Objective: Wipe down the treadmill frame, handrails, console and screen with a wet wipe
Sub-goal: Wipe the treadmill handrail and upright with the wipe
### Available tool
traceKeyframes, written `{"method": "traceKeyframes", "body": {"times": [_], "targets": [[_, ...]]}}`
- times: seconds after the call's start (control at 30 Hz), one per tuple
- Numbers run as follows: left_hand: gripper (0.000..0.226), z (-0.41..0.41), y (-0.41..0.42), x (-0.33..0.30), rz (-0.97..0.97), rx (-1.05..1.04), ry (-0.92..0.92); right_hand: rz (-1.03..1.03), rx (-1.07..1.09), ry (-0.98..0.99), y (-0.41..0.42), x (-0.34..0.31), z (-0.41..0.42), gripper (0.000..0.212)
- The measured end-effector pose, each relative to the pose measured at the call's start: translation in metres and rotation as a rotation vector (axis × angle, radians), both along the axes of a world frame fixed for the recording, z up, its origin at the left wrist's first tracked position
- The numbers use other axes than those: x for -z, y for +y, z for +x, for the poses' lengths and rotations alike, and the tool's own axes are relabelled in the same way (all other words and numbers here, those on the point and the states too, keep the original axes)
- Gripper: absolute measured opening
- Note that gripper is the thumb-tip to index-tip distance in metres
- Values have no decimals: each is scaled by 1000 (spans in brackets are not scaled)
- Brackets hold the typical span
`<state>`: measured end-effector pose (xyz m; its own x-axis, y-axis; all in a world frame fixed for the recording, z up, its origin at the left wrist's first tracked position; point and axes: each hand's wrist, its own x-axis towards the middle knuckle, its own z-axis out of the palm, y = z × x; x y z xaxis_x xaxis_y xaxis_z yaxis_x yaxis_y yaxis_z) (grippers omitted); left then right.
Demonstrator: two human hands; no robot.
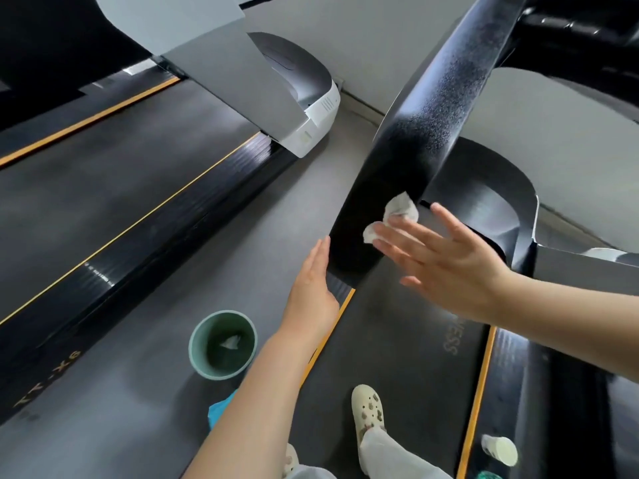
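Observation:
A black treadmill upright (425, 126) slants from the upper right down to the deck in the middle of the view. My right hand (446, 257) presses a crumpled white wet wipe (397, 216) flat against the upright's lower right face, fingers spread. My left hand (313, 288) lies flat with fingers together against the upright's lower left edge and holds nothing. The treadmill belt (397, 340) runs below, edged by orange stripes.
A green bin (223, 344) with a used wipe inside stands on the grey floor left of the deck. A blue pack (219, 409) lies near it. A white bottle (499, 449) rests on the right side rail. A second treadmill (138, 174) stands at left. My feet are on the belt.

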<state>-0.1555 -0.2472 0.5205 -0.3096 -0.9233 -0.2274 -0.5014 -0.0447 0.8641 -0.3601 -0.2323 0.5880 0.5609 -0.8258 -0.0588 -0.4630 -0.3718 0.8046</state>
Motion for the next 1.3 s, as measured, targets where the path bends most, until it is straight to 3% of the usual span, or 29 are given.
{"method": "traceKeyframes", "body": {"times": [0.17,0.4,0.63,0.7,0.8,1.03,1.13,1.3], "targets": [[76,7,-3,-1,-3,-18,21,28,12,32,-16,15,29,72],[75,11,-15,-8,3,46,16,363,6,334,-3,45,37,71],[77,19,-22,-16,1,88,19,220,-75,130,-21,13,24,70],[77,21,-24,-18,-1,66,16,226,-91,178,-31,24,48,70],[75,25,-26,-23,-15,50,2,405,-3,348,-25,46,71,67],[76,22,-31,-52,-134,98,-22,479,-51,475,-7,38,23,69],[78,15,-37,-71,-199,130,-9,335,-144,369,-14,10,6,64],[79,1,-53,-110,-318,80,19,148,-143,-61,-41,-51,-1,54]]}}
